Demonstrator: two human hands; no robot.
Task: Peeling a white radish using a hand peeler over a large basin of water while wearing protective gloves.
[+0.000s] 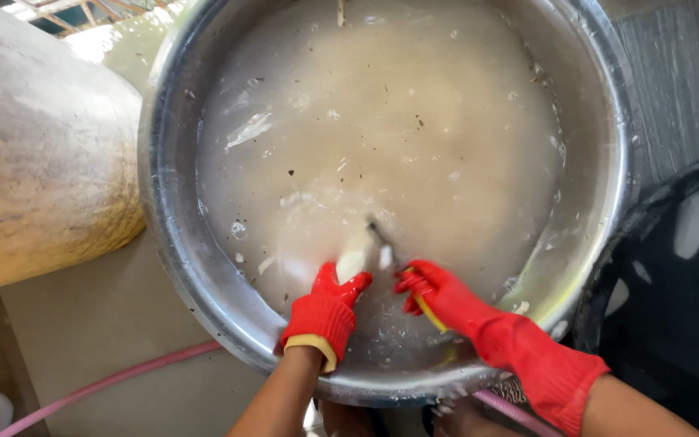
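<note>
A head-worn camera looks straight down into a wide steel basin (180, 243) filled with cloudy, grey-brown water flecked with bits of peel. At about six o'clock in the basin, two hands in red rubber gloves work just at the water's surface. The left hand (327, 309) is closed around a pale, whitish piece of root vegetable (353, 260), half sunk in the water. Just beside it, toward five o'clock, the right hand (438, 295) is curled around the yellow handle of a small knife (383, 240), whose dark blade points toward eleven o'clock and touches the pale piece. A pink hose (107, 382) runs across the floor at seven o'clock, and a dark tub (673, 307) sits at three o'clock beside the basin.
</note>
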